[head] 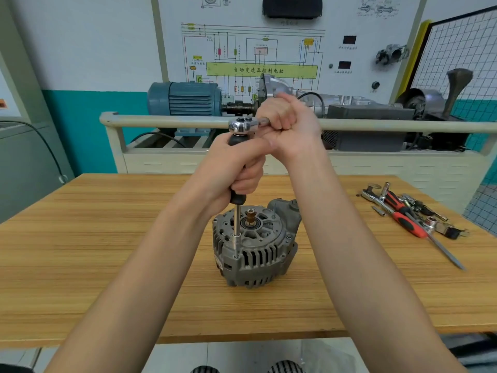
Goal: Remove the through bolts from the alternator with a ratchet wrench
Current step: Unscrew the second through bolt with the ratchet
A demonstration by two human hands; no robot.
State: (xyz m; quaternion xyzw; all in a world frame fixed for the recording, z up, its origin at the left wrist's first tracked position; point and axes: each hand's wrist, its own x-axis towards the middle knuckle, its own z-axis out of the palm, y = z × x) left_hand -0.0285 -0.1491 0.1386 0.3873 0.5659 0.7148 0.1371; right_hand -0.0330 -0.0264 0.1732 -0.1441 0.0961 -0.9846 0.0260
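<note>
Alternator (pixel 255 246) stands on end near the middle of the wooden table (pixel 107 251), its shaft stub pointing up and its finned grey housing facing me. My left hand (pixel 236 170) is wrapped around the black handle of a long extension driver (pixel 237 211), fingers curled tight about it, holding it upright. The driver's thin steel shank runs down to the near left edge of the housing, where its tip sits on a through bolt (pixel 236 256); the bolt head itself is too small for me to make out clearly. On top of the driver sits the chrome head of the ratchet wrench (pixel 242 125), and my right hand (pixel 285 117) is fisted around its handle, which sticks out to the right, level with the table. Well off to my right on the table lies a heap of loose tools (pixel 411 214), among them a red-and-black screwdriver and a few sockets.
</note>
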